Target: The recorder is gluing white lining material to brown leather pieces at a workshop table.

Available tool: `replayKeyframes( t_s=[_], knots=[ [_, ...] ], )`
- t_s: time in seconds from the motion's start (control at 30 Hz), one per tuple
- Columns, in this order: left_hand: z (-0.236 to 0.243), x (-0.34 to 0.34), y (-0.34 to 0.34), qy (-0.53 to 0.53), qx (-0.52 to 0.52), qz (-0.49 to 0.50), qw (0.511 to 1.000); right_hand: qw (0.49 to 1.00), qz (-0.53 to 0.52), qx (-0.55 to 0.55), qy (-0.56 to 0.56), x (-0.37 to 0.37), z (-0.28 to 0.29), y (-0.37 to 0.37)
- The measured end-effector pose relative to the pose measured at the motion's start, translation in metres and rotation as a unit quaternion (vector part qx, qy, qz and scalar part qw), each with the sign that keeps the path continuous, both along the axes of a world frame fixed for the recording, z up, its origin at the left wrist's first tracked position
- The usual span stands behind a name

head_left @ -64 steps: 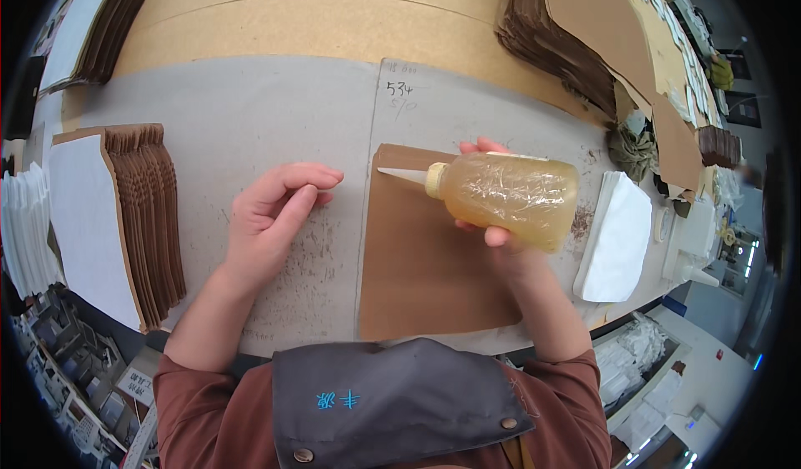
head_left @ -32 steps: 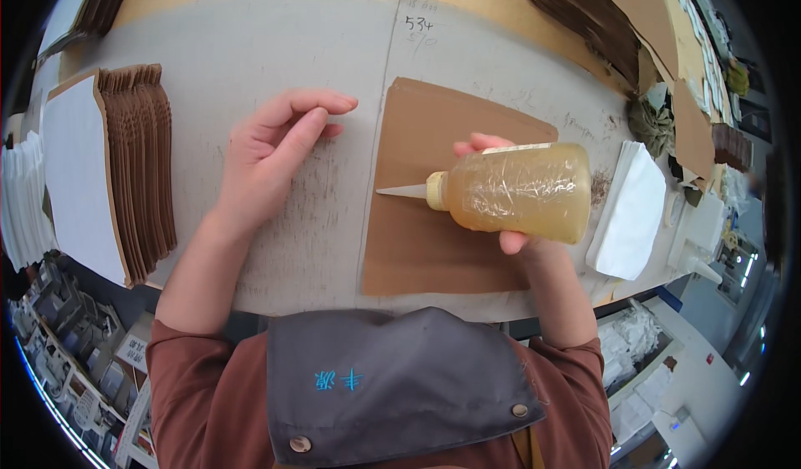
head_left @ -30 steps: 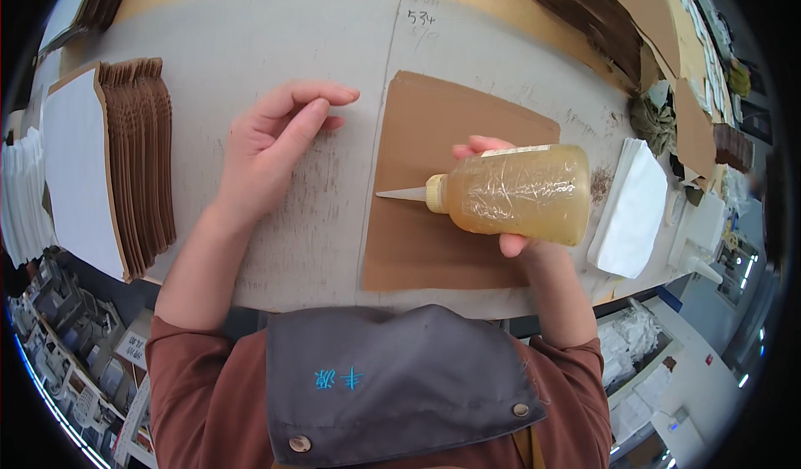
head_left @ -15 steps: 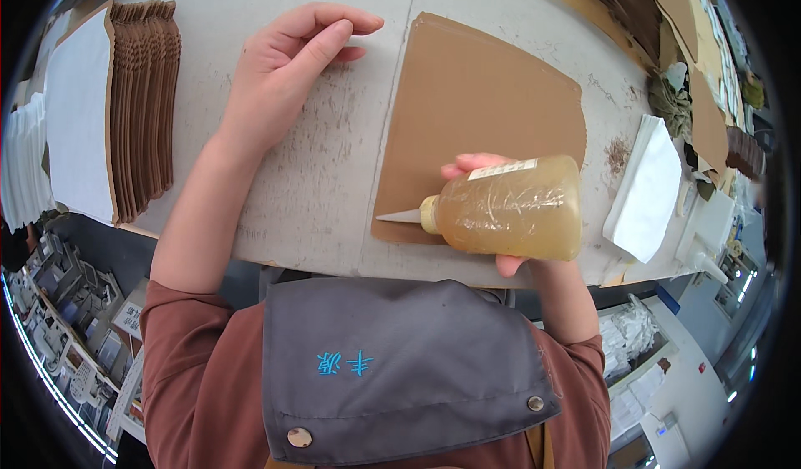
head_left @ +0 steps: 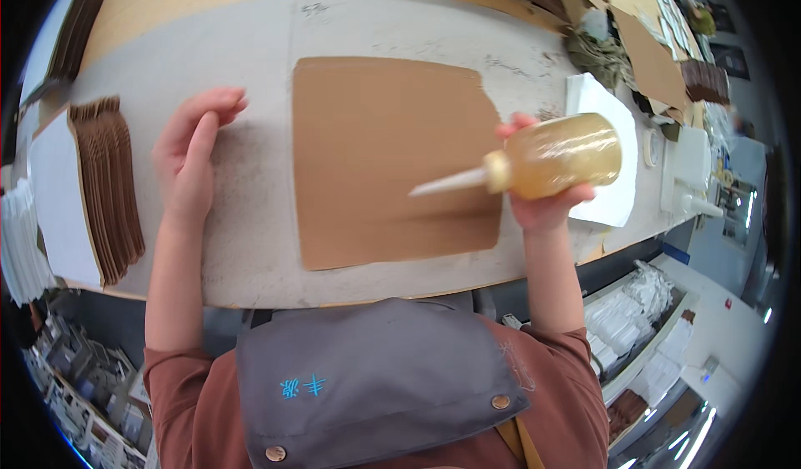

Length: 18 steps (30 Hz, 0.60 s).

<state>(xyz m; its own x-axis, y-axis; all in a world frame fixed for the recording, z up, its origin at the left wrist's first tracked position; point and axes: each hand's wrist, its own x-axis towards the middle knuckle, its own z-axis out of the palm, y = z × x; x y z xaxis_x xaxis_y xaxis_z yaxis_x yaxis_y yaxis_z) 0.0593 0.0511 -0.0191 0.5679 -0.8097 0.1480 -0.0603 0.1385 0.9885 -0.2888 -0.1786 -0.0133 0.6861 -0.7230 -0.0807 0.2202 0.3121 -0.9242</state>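
Note:
My right hand [head_left: 542, 208] is wrapped around a clear squeeze bottle [head_left: 561, 156] of amber liquid, tilted on its side. Its long pale nozzle [head_left: 450, 183] points left, over the right part of a flat brown sheet [head_left: 375, 160] on the table. To the left of the sheet, my left hand [head_left: 190, 152] is closed loosely, thumb against the bent fingers, with nothing seen in it. The hand is slightly blurred. Whether the nozzle touches the sheet I cannot tell.
At left stands a stack of brown folded pieces [head_left: 108, 189] with a white sheet [head_left: 65, 198] beside it. White sheets [head_left: 613, 194] lie at right, below a crumpled green cloth [head_left: 596, 56]. The grey work surface [head_left: 250, 252] ends at a front edge near my body.
The view has shifted. The bottle in my right hand has moved right relative to the brown sheet, with its nozzle tilted. My left hand stays loosely closed, farther from the sheet.

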Motion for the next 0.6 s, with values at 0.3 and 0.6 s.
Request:
replayKeyframes(
  t_s=[0.3,0.6],
  knots=[
    [-0.004,-0.025,0.072,-0.161,0.156,0.164,0.961,0.975,-0.22,-0.033,-0.007,-0.089,-0.007,-0.089],
    [0.014,-0.082,0.123,-0.376,0.328,0.13,0.857,0.996,-0.083,0.003,0.041,-0.048,0.026,-0.094]
  ],
)
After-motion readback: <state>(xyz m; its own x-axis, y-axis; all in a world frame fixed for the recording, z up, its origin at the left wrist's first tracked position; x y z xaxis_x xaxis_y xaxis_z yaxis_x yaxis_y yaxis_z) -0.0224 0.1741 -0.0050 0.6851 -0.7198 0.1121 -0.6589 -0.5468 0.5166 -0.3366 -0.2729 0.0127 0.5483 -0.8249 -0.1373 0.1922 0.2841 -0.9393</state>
